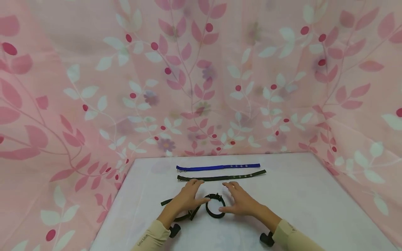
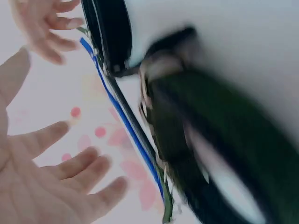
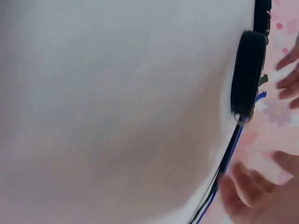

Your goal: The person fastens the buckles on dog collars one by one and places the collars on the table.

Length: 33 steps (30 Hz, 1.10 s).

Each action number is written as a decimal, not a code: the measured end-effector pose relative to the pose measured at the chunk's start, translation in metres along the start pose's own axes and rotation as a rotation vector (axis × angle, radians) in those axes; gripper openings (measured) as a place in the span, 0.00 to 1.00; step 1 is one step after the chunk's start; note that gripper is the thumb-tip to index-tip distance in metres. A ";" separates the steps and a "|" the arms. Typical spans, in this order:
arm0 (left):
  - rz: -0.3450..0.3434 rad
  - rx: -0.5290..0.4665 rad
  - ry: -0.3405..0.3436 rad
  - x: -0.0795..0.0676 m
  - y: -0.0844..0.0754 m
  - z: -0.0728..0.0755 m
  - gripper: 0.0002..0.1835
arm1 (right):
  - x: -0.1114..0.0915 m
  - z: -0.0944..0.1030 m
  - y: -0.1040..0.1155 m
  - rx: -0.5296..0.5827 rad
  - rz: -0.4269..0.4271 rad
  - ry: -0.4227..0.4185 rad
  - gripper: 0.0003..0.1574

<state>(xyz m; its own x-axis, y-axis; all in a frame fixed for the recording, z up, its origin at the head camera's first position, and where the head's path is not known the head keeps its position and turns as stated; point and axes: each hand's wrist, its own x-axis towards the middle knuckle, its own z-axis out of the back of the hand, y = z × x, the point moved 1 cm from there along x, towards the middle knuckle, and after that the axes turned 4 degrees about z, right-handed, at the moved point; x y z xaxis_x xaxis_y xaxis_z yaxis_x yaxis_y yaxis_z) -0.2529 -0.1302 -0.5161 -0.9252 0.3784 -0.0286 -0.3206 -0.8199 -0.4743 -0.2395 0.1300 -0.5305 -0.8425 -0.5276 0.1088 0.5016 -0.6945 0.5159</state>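
Note:
A black collar (image 1: 216, 216) lies buckled into a ring on the white table, its metal fittings at the far side. My left hand (image 1: 188, 196) hovers to its left, fingers spread, the thumb tip overlapping the ring's edge in the head view. On the other side my right hand (image 1: 240, 202) is held with fingers apart and its thumb near the ring. Neither hand grips anything. Partly hidden beneath the left hand and wrist is a dark green collar (image 1: 182, 218), which looms large and blurred in the left wrist view. The black ring (image 3: 247, 74) stands edge-on in the right wrist view.
Farther back, a blue collar (image 1: 205, 168) and a green collar (image 1: 220, 178) lie stretched out side by side, with metal eyelets toward their right ends. Pink leaf-patterned cloth (image 1: 194, 87) surrounds the white table (image 1: 289, 209) at the back and sides.

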 end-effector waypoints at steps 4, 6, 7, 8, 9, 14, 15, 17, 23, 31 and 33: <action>-0.044 0.101 -0.161 0.001 0.011 0.015 0.43 | -0.004 0.015 -0.009 -0.183 0.079 -0.148 0.60; -0.049 0.176 -0.227 0.002 0.020 0.020 0.42 | -0.005 0.020 -0.019 -0.281 0.097 -0.197 0.59; -0.047 0.221 -0.250 0.003 0.024 0.021 0.42 | -0.006 0.022 -0.025 -0.323 0.099 -0.213 0.58; -0.039 0.256 -0.265 0.003 0.029 0.022 0.41 | -0.007 0.024 -0.030 -0.354 0.093 -0.222 0.58; -0.031 0.287 -0.276 0.003 0.033 0.023 0.41 | -0.008 0.025 -0.036 -0.379 0.088 -0.229 0.57; 0.005 0.366 -0.291 0.003 0.054 0.026 0.40 | -0.011 0.032 -0.059 -0.434 0.088 -0.225 0.57; 0.008 0.369 -0.295 0.003 0.058 0.028 0.41 | -0.011 0.033 -0.062 -0.442 0.096 -0.223 0.57; 0.009 0.365 -0.304 0.003 0.066 0.031 0.41 | -0.011 0.036 -0.067 -0.457 0.120 -0.218 0.58; 0.003 0.328 -0.329 0.008 0.090 0.042 0.43 | -0.006 0.042 -0.085 -0.498 0.187 -0.251 0.60; -0.041 -0.060 -0.154 0.020 0.116 0.042 0.42 | 0.001 0.049 -0.111 -0.211 0.036 -0.220 0.50; -0.053 -0.178 -0.102 0.023 0.120 0.041 0.40 | 0.002 0.052 -0.118 -0.105 -0.024 -0.224 0.47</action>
<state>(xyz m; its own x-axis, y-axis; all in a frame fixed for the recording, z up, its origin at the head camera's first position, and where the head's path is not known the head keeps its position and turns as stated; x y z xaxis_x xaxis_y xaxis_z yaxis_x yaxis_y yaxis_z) -0.3210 -0.2374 -0.5375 -0.9266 0.3662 0.0859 -0.3372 -0.7074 -0.6212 -0.3107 0.2364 -0.5474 -0.8710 -0.3969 0.2897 0.4889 -0.7584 0.4311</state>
